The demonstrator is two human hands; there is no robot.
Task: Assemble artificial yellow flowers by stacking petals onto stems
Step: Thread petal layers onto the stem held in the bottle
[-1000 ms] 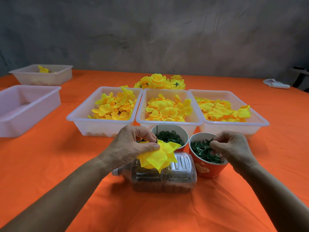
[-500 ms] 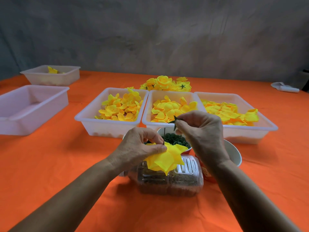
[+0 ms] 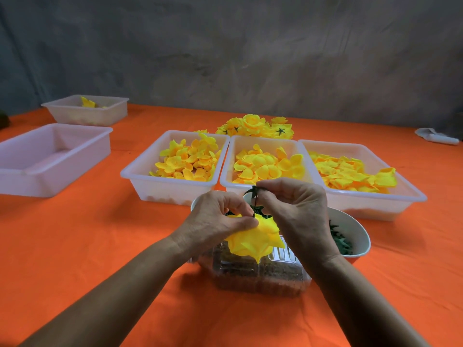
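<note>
My left hand grips a yellow flower of stacked petals, turned upside down, with its thin dark stem pointing up. My right hand pinches a small green star-shaped calyx at the top of that stem. Both hands hover above a clear plastic bottle lying on its side. Three white trays of loose yellow petals stand behind: left tray, middle tray, right tray. Finished yellow flowers are piled behind the trays.
A white bowl of green calyxes sits right of my hands; another bowl is mostly hidden behind them. An empty white tray and a far tray with a few petals stand at left. A white object lies far right. The tablecloth is orange.
My right hand left the bowl of green calyxes with one pinched, and brought it over to the top of the stem held by my left hand.
</note>
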